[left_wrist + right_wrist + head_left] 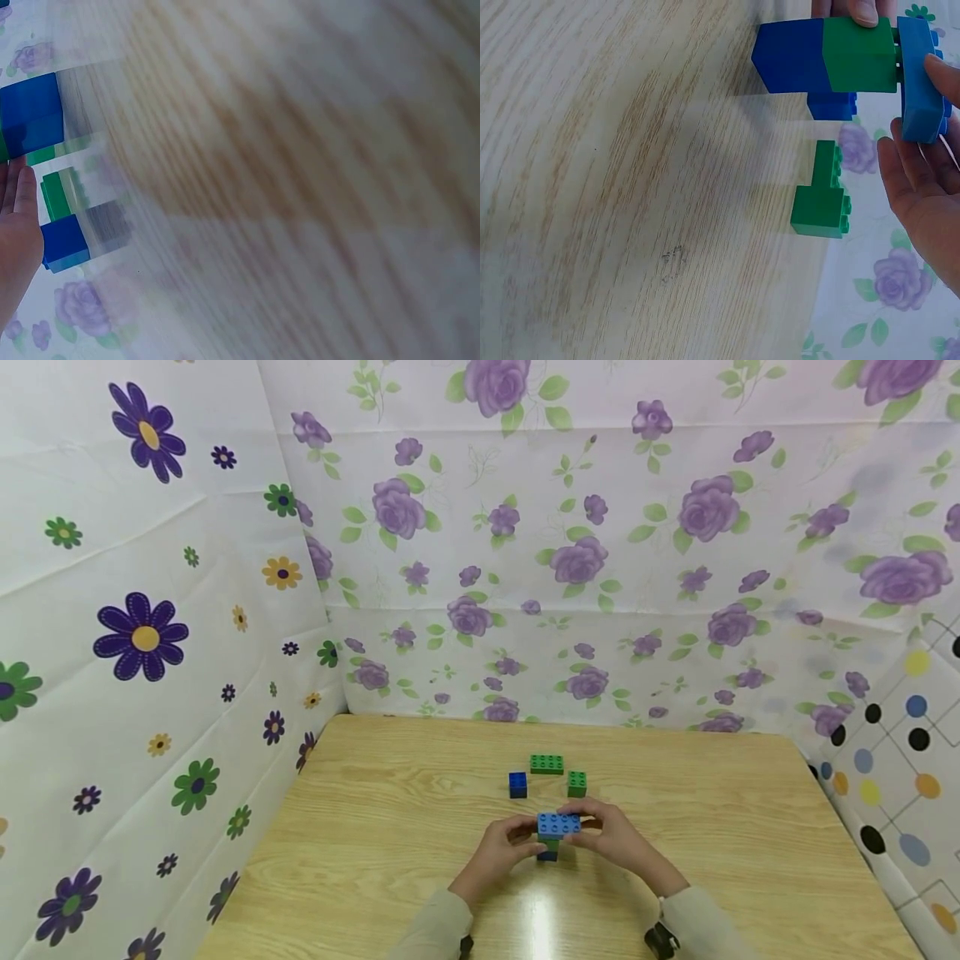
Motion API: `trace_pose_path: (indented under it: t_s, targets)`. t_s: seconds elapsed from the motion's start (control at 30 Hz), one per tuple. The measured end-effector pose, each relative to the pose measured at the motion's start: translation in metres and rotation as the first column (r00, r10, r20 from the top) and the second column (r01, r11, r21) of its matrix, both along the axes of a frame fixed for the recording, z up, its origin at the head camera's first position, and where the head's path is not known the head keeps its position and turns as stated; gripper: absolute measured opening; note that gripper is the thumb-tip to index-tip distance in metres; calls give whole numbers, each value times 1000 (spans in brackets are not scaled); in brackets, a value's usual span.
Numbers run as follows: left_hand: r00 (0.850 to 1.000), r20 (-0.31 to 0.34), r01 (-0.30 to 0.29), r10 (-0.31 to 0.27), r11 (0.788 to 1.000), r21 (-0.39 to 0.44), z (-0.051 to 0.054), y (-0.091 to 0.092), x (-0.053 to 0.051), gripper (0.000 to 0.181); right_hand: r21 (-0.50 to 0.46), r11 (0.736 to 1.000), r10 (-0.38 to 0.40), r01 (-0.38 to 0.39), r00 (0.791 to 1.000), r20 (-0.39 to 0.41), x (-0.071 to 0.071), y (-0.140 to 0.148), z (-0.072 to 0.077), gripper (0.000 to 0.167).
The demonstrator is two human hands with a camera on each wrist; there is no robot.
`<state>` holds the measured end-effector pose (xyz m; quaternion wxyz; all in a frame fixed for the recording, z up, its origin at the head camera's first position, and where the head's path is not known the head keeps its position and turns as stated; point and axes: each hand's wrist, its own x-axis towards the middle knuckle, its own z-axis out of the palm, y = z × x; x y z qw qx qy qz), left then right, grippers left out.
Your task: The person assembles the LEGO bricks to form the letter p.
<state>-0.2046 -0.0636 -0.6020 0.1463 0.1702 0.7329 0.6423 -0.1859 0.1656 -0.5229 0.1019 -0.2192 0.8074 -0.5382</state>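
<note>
Purple roses with green leaves cover the rear cloth (480,468), while the left cloth (187,568) carries purple, green and yellow flowers and the right cloth (892,802) has coloured dots joined by thin lines. Between them lies a pale wood-grain tabletop (405,810), with a bright glare near its front edge.

Near the front middle of the tabletop, 2 blocks form an upright stack: a dark blue base block (789,56) below and a green middle block (861,56) on it. The left hand (504,853) grips the green middle block, its thumb on the near side. The right hand (613,837) pinches a light blue block (558,824) with 2 rows of 4 studs between thumb and fingers. That light blue block is right over the stack, jutting out to the right; the right wrist view shows green studs in a narrow gap beneath it, so it is not pressed fully down.

Beyond the hands, 3 loose blocks lie studs up: a small dark blue block (517,785) on the left, a long green block (547,764) farthest back, and a small green block (577,783) on the right.

Both arms wear beige sleeves (441,927).
</note>
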Motion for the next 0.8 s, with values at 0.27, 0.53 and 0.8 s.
trace_pose_path:
  t_s: [0.27,0.53,0.8]
  targets:
    - [1000,-19,6,-6,1000,-1,-1,0,0,38,-21,1000,22,-22,1000,-8,-10,5,-26,41]
    - [1000,-14,-2,2,1000,-17,1,1,1,39,-41,998,40,-40,999,-2,-12,6,-29,40]
    - [1000,-19,-10,9,999,-32,3,1,1,38,-58,998,-16,15,1000,-9,-12,2,-32,40]
